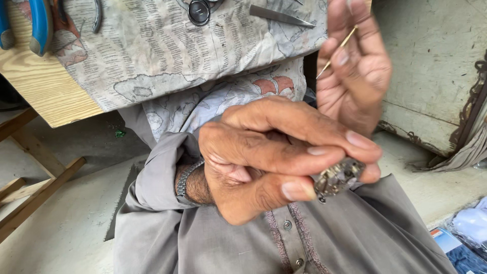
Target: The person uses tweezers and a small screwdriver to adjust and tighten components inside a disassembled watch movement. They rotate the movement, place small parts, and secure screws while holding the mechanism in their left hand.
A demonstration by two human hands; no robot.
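My left hand (264, 152) is curled in front of my grey shirt, with a metal bracelet on its wrist. Between its thumb and fingertips it pinches a small round metal watch movement (337, 178). Above and to the right, my right hand (355, 71) is raised and slightly blurred. It holds a thin brass-coloured pin tool (337, 50) between thumb and fingers, tip slanting down to the left. The two hands are apart, and the pin is clear of the movement.
A wooden table (45, 96) covered with printed newspaper (152, 50) fills the top. On it lie steel tweezers (279, 15), a small round watch part (199, 11) and blue-handled pliers (40, 25). Wooden legs stand at left, a scuffed wall (431, 76) at right, wrapped packets (466, 233) at bottom right.
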